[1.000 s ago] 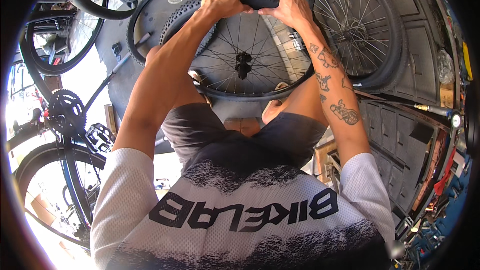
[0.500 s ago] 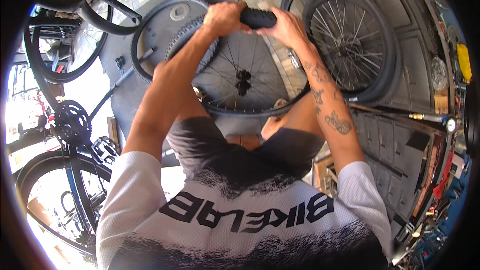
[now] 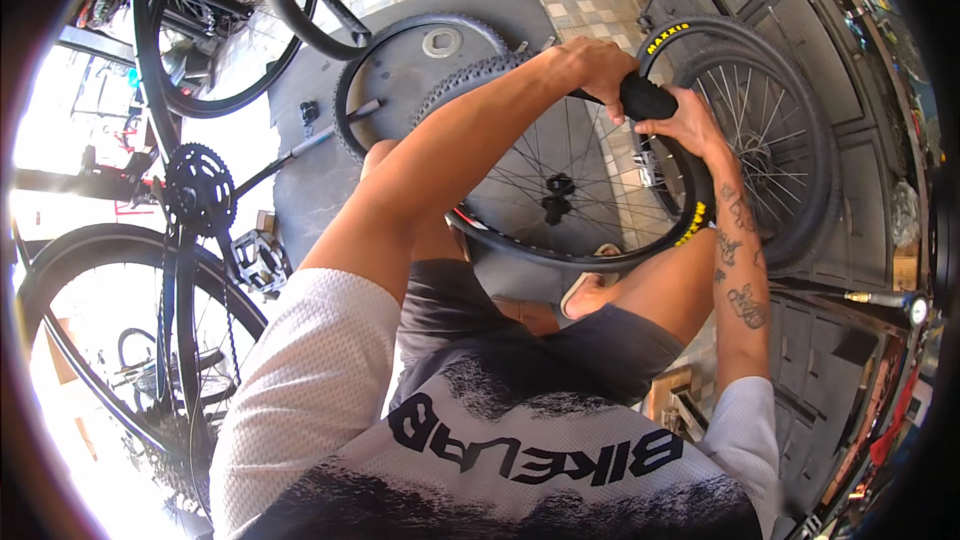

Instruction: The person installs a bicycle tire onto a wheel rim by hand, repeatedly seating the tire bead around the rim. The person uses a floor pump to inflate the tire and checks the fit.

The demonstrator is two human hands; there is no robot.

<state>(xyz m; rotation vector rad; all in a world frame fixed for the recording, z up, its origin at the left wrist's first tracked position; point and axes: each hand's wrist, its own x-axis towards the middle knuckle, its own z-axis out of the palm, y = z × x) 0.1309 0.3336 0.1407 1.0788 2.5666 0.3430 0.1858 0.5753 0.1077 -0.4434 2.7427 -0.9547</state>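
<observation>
A spoked bicycle wheel with a black hub (image 3: 558,198) stands tilted between my legs. A black knobby tyre (image 3: 645,98) runs around its rim, with yellow lettering on the sidewall near my right knee. My left hand (image 3: 600,72) is wrapped over the tyre at the wheel's far right. Close beside it, my right hand (image 3: 690,122) grips the same tyre, thumb toward the left hand. A short stretch of tyre shows between the two hands. Whether the tyre's edge sits inside the rim there is hidden by my fingers.
Another knobby tyre (image 3: 352,130) lies on the dark mat (image 3: 310,185), around a grey disc (image 3: 440,42). Spoked wheels (image 3: 765,155) lean against the dark cabinets at right. A bicycle with a crankset (image 3: 200,190) stands at left. A pump gauge (image 3: 917,310) is at far right.
Both hands have slid rightward along the tyre, the left farther, so they are closer together. The view has swung left, and yellow tyre lettering now shows by my right knee.
</observation>
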